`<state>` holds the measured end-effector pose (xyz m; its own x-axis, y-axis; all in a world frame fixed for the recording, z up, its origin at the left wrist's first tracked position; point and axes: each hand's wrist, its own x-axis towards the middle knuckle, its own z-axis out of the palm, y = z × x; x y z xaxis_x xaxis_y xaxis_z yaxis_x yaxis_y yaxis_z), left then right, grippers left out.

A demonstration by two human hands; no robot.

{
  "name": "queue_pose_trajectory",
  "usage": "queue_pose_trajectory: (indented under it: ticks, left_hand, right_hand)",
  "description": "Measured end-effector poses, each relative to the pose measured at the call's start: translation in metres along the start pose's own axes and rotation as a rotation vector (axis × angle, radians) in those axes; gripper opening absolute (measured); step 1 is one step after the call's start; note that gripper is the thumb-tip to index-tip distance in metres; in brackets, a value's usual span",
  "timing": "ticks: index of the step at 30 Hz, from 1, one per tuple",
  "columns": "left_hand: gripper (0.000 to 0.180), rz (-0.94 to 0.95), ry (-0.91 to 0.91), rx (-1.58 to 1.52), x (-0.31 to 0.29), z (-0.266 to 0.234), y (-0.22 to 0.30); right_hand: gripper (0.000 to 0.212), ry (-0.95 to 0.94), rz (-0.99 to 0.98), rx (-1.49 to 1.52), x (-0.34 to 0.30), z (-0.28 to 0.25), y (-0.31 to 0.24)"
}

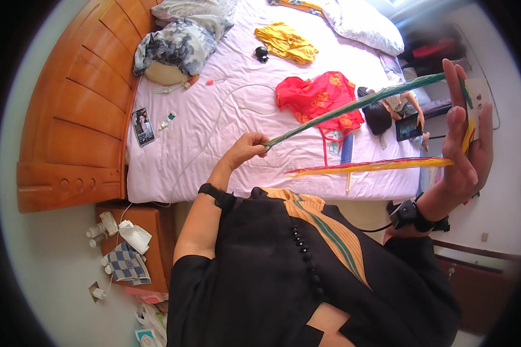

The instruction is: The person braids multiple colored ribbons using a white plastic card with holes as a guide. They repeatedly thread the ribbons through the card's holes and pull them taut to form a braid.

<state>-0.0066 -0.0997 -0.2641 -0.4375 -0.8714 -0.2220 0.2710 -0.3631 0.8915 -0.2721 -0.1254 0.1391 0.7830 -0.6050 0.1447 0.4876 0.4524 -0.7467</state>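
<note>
My left hand (249,148) pinches the end of a bundle of green strands (353,105) between thumb and fingers. The bundle stretches taut, up and across to my raised right hand (468,141). The right hand's fingers are stretched and parted, and a white card with small holes (478,107) is held among them. Green strands meet the card near the fingertips. A second bundle, of red and yellow strands (370,166), runs from the right hand near the thumb toward the left; its far end hangs loose. Part of the card is hidden by the fingers.
Ahead is a bed (214,124) with a wooden headboard (92,87). On it lie a red cloth (315,95), yellow cloth (286,43), phone (143,126) and pale cable (217,124). Another person (382,115) holds a tablet (409,127). A cluttered bedside cabinet (162,248) stands left.
</note>
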Motion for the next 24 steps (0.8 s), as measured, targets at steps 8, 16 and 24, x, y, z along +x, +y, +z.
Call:
queue_pose_trajectory:
  ticks: [8, 16, 24]
  left_hand:
    - [0.011, 0.024, -0.014, -0.049, -0.004, -0.004, 0.005]
    - [0.009, -0.042, 0.061, 0.032, 0.001, -0.004, 0.008]
    - [0.017, 0.015, 0.030, 0.073, 0.005, 0.002, 0.010]
  right_hand:
    - [0.061, 0.067, -0.103, -0.056, -0.011, -0.003, -0.005]
    - [0.061, 0.032, -0.110, -0.113, -0.022, -0.012, -0.012]
    - [0.061, 0.102, -0.144, -0.098, -0.029, -0.014, -0.014]
